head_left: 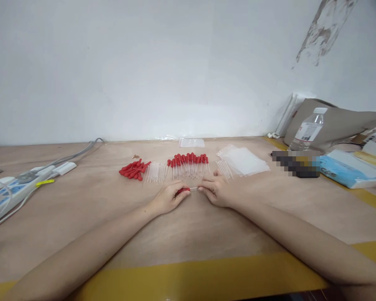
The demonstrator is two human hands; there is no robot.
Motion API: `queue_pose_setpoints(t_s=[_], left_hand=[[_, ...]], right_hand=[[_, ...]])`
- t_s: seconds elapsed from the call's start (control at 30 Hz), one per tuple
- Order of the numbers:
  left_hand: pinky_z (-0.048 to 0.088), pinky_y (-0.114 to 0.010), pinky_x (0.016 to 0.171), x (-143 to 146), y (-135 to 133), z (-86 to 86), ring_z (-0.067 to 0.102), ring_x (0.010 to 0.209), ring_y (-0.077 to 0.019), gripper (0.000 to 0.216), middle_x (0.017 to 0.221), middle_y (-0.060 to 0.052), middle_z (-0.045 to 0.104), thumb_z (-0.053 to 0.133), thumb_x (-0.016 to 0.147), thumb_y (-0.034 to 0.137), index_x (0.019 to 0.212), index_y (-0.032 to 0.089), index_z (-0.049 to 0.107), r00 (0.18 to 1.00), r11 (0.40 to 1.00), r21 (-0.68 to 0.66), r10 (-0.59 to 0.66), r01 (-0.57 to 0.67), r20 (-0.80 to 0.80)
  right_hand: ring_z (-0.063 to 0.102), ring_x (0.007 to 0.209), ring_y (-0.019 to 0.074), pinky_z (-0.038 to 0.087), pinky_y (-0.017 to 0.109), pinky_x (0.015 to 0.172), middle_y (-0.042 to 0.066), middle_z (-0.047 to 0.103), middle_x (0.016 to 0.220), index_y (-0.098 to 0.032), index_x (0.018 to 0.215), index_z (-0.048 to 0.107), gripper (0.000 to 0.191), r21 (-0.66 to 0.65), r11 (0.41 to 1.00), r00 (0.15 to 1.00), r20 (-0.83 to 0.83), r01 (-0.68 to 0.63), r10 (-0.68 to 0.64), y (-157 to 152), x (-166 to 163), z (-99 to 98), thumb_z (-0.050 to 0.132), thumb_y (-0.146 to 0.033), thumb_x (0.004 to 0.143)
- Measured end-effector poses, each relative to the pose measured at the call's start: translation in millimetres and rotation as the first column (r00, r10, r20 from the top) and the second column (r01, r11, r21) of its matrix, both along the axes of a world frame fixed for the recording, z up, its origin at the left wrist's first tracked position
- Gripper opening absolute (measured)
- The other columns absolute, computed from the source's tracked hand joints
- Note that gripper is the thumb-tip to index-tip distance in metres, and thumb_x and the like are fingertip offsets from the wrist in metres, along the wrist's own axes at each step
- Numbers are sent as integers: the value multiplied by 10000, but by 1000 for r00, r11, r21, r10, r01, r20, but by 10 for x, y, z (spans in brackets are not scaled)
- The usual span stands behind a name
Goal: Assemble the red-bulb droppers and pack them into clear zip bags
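Observation:
My left hand [171,197] pinches a red rubber dropper bulb [184,190] between thumb and fingers. A clear thin dropper tube [194,189] runs from the bulb to my right hand [217,190], whose fingers are closed on its other end. Just beyond my hands lies a row of droppers with red bulbs [189,159] on clear tubes. Loose red bulbs [133,169] are heaped on the left, beside a row of bare clear tubes [156,173]. More bare tubes [225,168] lie past my right hand.
Clear plastic bags [246,161] lie right of the tubes, and another bag [191,143] is near the wall. A power strip [15,190] with cables is at left. At right stand a water bottle [308,130], a grey bag [341,125] and a blue tissue pack [347,169].

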State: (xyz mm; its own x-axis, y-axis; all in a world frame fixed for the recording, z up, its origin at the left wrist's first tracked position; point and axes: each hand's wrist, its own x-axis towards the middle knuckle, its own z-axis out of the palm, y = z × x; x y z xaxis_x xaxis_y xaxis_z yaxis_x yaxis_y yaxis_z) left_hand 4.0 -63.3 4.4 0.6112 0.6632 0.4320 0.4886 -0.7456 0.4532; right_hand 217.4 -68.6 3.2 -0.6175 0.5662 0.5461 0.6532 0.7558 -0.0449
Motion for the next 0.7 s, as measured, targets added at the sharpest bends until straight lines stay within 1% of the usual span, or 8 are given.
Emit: queue_pose_setpoints(t_s=[0.1,0.2,0.37,0.53,0.63,0.7], left_hand=[[394,-244,632,-1,1,-5,499,669,-126,192,721,-23,548,433,849,285,839,165,583,999,999,24,-45,45,-22],[389,-247,627,-2,-2,-6,490,661,-128,198,714,-27,541,424,853,284,824,159,574,998,997,41,-58,60,-34],[385,-245,607,-6,6,-10,485,643,-129,205,693,-29,537,424,850,290,800,162,576,997,996,61,-69,70,-32],[390,-248,616,-6,32,-25,498,661,-134,215,708,-37,553,406,857,286,817,169,583,993,991,85,-98,103,-67],[404,-254,634,-5,32,27,519,692,-144,226,744,-45,576,402,861,306,861,175,587,989,989,86,-110,118,-95],[416,-275,694,-40,45,113,536,769,-166,243,823,-55,592,462,828,362,943,185,582,988,988,103,-100,112,-120]], right_hand=[[467,605,116,228,301,675,26,596,706,-165,768,590,243,-33,999,999,38,10,-9,-15,-39,7,374,-222,864],[482,614,120,236,297,682,23,608,699,-160,720,565,232,-79,997,999,44,19,-16,-35,-86,15,383,-208,855],[522,634,130,260,300,705,22,636,705,-171,712,574,236,-175,984,999,35,22,-16,-49,-159,19,388,-199,854],[547,616,124,288,323,760,-1,643,667,-185,709,589,278,-298,955,999,31,1,8,-22,-198,41,364,-198,873],[554,639,130,325,318,753,9,649,697,-192,742,608,273,-337,941,998,34,-32,46,-30,-188,101,372,-220,875],[556,662,134,358,285,699,20,654,737,-196,764,624,242,-369,928,998,21,-54,67,-29,-144,161,405,-238,858]])
